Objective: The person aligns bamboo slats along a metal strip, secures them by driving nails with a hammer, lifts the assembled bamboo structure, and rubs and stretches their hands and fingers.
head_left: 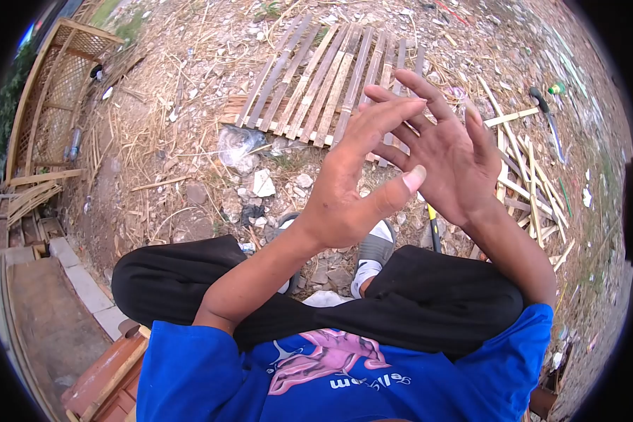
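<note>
My left hand (348,190) is raised in front of my knees, thumb and fingers apart with nothing between them. Beside it on the right, my right hand (446,158) is held palm up, its fingers spread and lightly curled, also holding nothing. The fingers of the two hands overlap in view; whether they touch, I cannot tell. Beyond them on the ground lies a panel of wooden slats (323,81) laid side by side over a crosspiece, its right part partly hidden by my hands. Below my right wrist stands a yellow and black handle (434,228), its upper end hidden.
Loose wooden strips (531,186) are heaped at the right, near a dark-handled long blade (552,126). A clear plastic bag (238,146) lies left of the slats. At far left stands a lattice wooden frame (53,105). Stones and straw cover the ground.
</note>
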### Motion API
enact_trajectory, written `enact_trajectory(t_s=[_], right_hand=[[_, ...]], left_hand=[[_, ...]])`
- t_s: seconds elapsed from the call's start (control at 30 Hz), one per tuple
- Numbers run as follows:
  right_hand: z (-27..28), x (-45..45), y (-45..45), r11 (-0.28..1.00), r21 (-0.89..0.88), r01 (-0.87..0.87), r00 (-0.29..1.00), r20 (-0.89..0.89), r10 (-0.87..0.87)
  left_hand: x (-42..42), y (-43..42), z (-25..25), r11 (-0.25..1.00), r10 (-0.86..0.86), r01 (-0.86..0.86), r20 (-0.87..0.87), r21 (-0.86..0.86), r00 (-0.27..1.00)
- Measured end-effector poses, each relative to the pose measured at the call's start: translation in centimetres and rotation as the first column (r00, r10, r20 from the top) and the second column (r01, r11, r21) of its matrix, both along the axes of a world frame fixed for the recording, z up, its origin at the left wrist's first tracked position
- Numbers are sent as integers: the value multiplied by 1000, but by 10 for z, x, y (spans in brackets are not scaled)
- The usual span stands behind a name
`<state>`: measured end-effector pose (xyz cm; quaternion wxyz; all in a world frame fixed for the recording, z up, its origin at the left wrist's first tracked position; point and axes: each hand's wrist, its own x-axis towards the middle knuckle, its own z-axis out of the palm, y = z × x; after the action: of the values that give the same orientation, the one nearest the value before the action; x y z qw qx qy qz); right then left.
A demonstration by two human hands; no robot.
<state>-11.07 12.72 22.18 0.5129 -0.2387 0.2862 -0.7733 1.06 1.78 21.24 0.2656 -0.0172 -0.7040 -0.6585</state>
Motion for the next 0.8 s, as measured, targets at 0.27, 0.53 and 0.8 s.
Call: enact_trajectory(t_s=[0.27,0.53,0.8], right_hand=[[0,2,-1,999,-11,51,947,-317,-52],[-1,2,-1,1000,-19,24,963,-267,-28],[1,4,-1,999,-27,21,962,-272,-28]], left_hand=[[2,2,2,996,-49,46,-37,-71,998],[3,3,2,988,-28,20,-54,-150,998],[2,3,5,972,-7,-6,-56,-235,998]])
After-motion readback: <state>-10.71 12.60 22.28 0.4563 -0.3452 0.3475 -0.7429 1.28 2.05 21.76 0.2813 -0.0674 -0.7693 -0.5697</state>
